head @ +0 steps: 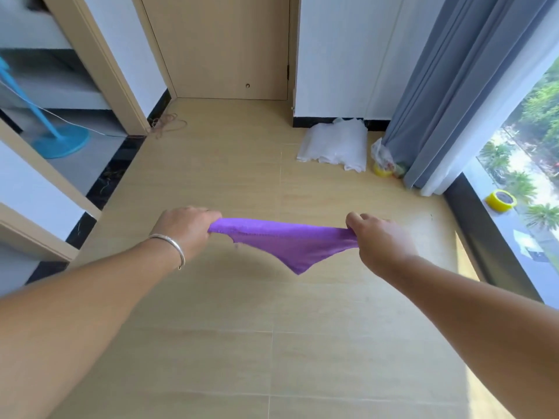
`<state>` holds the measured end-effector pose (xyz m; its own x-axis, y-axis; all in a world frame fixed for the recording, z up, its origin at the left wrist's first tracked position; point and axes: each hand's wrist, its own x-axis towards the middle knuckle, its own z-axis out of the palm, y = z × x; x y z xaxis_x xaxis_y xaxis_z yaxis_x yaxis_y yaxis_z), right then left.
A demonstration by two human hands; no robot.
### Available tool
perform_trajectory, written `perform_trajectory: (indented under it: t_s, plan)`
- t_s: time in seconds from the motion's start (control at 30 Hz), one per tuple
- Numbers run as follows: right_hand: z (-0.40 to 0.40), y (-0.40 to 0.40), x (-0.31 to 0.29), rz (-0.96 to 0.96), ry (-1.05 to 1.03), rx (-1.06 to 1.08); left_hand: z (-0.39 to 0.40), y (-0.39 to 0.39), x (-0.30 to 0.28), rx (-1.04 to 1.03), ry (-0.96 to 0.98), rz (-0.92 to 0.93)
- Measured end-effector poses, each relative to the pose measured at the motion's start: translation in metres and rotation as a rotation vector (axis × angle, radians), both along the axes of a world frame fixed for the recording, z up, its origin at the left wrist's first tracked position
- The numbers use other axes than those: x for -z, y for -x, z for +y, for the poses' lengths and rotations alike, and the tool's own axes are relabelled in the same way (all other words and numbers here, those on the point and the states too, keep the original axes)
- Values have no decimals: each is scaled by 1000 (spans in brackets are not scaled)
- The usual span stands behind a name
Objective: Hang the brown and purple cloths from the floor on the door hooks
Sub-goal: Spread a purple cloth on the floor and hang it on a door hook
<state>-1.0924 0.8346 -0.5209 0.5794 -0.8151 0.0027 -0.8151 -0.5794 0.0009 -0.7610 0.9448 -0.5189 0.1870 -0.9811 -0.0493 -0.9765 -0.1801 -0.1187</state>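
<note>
One purple cloth (287, 241) stretched mid-frame above the floor (272, 343), left hand (184, 226) gripping its left corner, right hand (379, 240) gripping its right, fingers curled, silver bangle (172, 246) on left wrist, closed door (223, 46) at top centre

We see a plain purple cloth (284, 241), pale wood-tone floor (242, 328), matching tan door (223, 46), grey-blue curtain (447, 86), yellow tape roll (501, 200), bright blue fan stand (60, 140), silver bracelet (172, 246).

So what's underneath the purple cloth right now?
Only bare tan floor and the cloth's shadow. The purple cloth hangs in the air, stretched between the left hand and right hand. The small floor patch directly behind its sagging middle is hidden.
</note>
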Motion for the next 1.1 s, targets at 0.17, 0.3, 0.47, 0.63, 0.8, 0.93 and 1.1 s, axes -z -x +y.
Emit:
perform_trajectory:
  t_s: [0.17,0.3,0.47,0.63,0.8,0.93,1.1]
  plan:
    - [61,31,86,84,-171,-32,68,25,80,72,-301,-28]
    - [118,69,163,159,-356,-57,123,57,151,145,-545,-44]
    - [192,126,242,217,-552,-49,179,106,234,203,-766,24]
    - [239,164,308,217,-650,-34,215,150,298,179,-947,93]
    - [261,179,359,310,-746,-37,241,178,353,105,-1125,189]
    - [245,169,392,287,-753,11,244,172,385,-55,-1107,338]
    - [179,129,432,83,-726,180,206,130,415,-367,-820,603]
